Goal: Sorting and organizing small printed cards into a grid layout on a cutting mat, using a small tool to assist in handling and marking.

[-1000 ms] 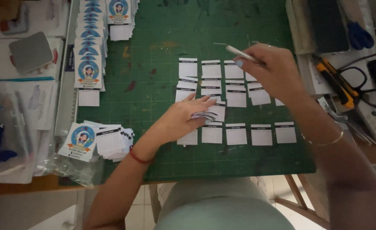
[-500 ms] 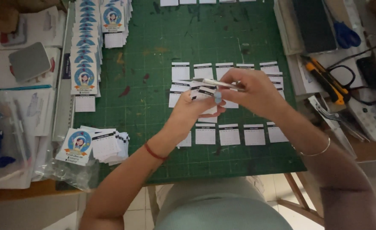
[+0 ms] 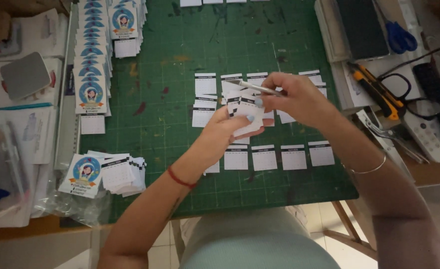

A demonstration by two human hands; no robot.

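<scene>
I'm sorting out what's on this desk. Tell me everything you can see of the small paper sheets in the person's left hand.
The small paper sheets form a thin stack of white squares, each with a dark band along its top edge and faint print below, like tiny calendar pages. The left hand pinches them between thumb and fingers, tilted and raised above the green cutting mat. The right hand, holding a slim silver tool, meets their upper edge. Similar sheets lie in rows beneath.

Rows of small paper cards (image 3: pixel 264 157) on a cutting mat (image 3: pixel 180 60); scissors (image 3: pixel 398 36) right, card stacks (image 3: pixel 91 74) left.
</scene>
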